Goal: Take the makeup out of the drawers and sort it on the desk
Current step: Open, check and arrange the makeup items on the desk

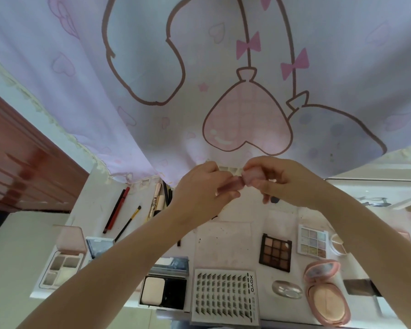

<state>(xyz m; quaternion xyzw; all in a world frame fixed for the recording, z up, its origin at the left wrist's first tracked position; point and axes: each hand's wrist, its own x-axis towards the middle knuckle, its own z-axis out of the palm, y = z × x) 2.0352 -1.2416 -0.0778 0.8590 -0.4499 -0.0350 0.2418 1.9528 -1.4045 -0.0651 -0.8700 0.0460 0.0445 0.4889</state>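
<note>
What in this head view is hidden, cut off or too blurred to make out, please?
- Small pink item, head view: wrapped by left hand and right hand; identity unclear.
- Pale tray: mostly behind the hands.
- Pink compact: crossed by the right forearm.
- Lash card: print too small.

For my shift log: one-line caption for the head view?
Both hands, left and right, hold a small pink item above a desk of sorted makeup.
</note>
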